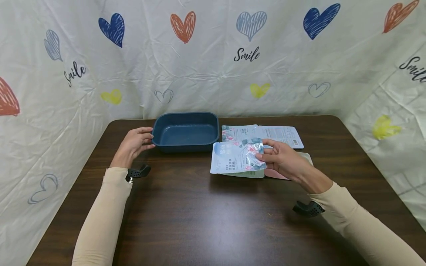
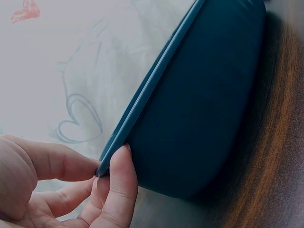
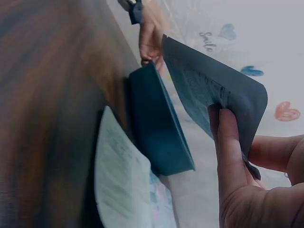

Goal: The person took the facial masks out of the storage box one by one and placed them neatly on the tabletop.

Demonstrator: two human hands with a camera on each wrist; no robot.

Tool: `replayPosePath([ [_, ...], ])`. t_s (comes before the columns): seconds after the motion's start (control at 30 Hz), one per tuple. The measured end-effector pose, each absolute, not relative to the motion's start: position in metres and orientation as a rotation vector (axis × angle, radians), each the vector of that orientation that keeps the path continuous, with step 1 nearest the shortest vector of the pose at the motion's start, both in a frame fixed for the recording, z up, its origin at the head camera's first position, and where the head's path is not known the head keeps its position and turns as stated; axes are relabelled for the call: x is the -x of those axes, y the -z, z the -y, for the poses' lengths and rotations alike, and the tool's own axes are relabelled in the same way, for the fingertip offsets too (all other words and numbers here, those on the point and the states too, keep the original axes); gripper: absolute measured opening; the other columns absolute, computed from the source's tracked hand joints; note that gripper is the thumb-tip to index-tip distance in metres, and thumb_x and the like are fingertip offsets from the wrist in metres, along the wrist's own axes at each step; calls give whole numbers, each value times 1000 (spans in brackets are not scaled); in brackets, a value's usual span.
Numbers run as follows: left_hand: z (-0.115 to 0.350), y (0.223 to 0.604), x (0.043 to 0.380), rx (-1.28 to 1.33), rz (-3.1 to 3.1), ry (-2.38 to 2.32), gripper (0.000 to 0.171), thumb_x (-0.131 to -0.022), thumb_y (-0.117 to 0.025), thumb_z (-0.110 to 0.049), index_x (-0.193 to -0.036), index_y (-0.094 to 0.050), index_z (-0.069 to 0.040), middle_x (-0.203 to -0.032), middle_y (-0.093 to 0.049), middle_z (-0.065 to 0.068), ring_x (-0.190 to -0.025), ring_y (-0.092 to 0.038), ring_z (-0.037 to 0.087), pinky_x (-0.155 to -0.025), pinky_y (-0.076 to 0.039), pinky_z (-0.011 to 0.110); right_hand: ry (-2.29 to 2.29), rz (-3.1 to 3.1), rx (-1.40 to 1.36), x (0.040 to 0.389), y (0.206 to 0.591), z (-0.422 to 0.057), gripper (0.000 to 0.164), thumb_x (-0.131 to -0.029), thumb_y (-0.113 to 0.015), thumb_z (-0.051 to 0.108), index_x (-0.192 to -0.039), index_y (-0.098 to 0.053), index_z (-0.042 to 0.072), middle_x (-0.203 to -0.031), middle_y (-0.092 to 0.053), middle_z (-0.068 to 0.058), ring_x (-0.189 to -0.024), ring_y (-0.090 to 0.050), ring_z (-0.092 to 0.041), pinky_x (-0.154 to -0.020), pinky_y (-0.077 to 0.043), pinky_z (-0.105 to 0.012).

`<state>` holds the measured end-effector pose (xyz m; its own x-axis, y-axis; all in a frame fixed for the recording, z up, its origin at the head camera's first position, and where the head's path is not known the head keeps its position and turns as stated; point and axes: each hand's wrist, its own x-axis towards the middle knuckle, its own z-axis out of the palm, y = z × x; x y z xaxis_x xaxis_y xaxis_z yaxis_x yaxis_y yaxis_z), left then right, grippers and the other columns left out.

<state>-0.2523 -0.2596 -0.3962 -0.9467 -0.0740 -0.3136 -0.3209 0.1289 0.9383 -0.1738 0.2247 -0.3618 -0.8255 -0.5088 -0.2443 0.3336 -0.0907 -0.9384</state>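
Note:
A dark blue rectangular basin (image 1: 186,148) stands at the back of the table. My left hand (image 1: 134,143) pinches its left rim; in the left wrist view thumb and fingers meet at the edge of the basin wall (image 2: 190,104). A flat light blue packet (image 1: 229,159) with a flower print is in my right hand (image 1: 284,160), pinched by its right side. In the right wrist view this packet (image 3: 204,76) is off the table. Under and behind it lie a green packet (image 1: 247,174), a pink packet (image 1: 274,174) and a floral packet (image 1: 237,130), all partly covered.
Another pale packet (image 1: 281,136), text side up, lies at the back right. The dark brown wooden table (image 1: 186,214) ends against a white cloth (image 1: 206,62) printed with hearts and "Smile", which hangs behind and at both sides.

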Motion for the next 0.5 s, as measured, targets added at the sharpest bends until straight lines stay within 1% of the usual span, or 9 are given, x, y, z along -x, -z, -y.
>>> replayPosePath([
  [0.03, 259, 396, 252, 397, -2209, -1916, 48, -104, -52, -7, -151, -44, -4, -131, -52, 15, -100, -62, 21, -80, -61, 27, 1960, -1632, 180, 171, 363, -226, 72, -101, -58, 0, -158, -13, 3, -119, -72, -6, -102, -73, -19, -87, -60, -35],
  [0.1, 260, 397, 252, 402, -2208, -1915, 48, -104, -52, -7, -151, -44, -4, -131, -53, 15, -101, -62, 22, -81, -61, 27, 1949, -1644, 164, 167, 368, -228, 72, -101, -58, 1, -157, -12, 2, -117, -73, -3, -100, -73, -17, -86, -60, -34],
  [0.17, 260, 397, 252, 404, -2208, -1912, 48, -104, -52, -8, -152, -44, -5, -131, -52, 15, -102, -62, 22, -82, -61, 27, 1945, -1654, 161, 163, 373, -230, 72, -100, -59, 1, -156, -14, -1, -117, -73, -2, -99, -73, -17, -86, -60, -34],
  [0.27, 261, 397, 252, 395, -2200, -1916, 49, -105, -51, -7, -153, -42, -4, -131, -52, 15, -100, -62, 20, -81, -60, 27, 1954, -1664, 188, 158, 380, -233, 72, -99, -61, -2, -155, -16, -3, -123, -71, -4, -105, -72, -18, -88, -60, -35],
  [0.37, 262, 397, 254, 382, -2185, -1924, 50, -105, -50, -7, -154, -41, -4, -131, -50, 15, -98, -61, 18, -81, -60, 26, 1932, -1681, 210, 153, 386, -238, 66, -99, -61, -1, -153, -23, -4, -130, -68, -8, -111, -70, -22, -89, -59, -37],
  [0.5, 263, 398, 255, 383, -2179, -1921, 50, -105, -50, -7, -154, -40, -5, -133, -50, 16, -97, -62, 18, -82, -60, 27, 1877, -1717, 213, 144, 394, -242, 61, -100, -62, 3, -150, -29, -5, -131, -68, -8, -110, -71, -22, -90, -59, -36],
])
